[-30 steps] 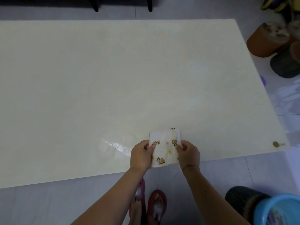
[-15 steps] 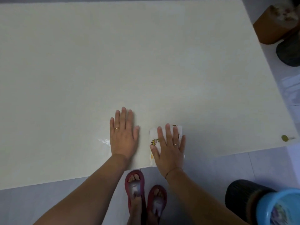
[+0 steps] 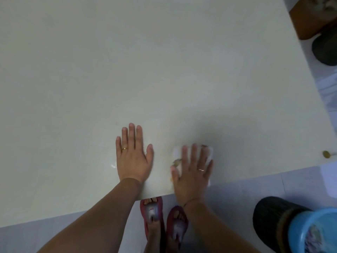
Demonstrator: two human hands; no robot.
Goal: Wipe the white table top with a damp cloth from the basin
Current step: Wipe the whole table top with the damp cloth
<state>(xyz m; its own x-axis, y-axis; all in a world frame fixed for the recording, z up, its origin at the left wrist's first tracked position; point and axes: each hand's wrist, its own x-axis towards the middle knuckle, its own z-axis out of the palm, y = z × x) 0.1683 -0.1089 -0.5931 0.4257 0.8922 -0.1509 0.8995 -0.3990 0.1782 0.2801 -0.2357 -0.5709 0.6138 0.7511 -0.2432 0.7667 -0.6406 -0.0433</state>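
Within about a sec the cloth [image 3: 210,153] went from being pinched up between both hands at the near edge to lying flat on the bench [image 3: 164,70]. The right hand [image 3: 192,172] was spread over it and the left hand [image 3: 132,157] was planted beside it. Compared w/ half a sec back the layout was nearly the same, but the right hand and cloth were now smeared w/ blur. We judged from this that folding was over and the first wiping stroke was prob. starting. Almost the whole top was still to do; only a small wet glint [image 3: 113,166] showed by the left wrist. The right fingers [image 3: 194,154] were straight and slightly fanned, pressing the cloth down w/out curling round it. White cloth showed past the fingertips and on both sides of the hand, near the front edge and right of centre. The left fingers [image 3: 131,136] lay straight and close together, palm flat on bare bench, holding nothing, apart from the cloth and approx. level w/ it, likely as a brace. The blue basin [image 3: 313,232] sat on the floor at the lower right, next to a dark stool [image 3: 266,216]. A small greenish object [image 3: 326,154] lay near the bench's right front corner, in the path of any stroke that way.
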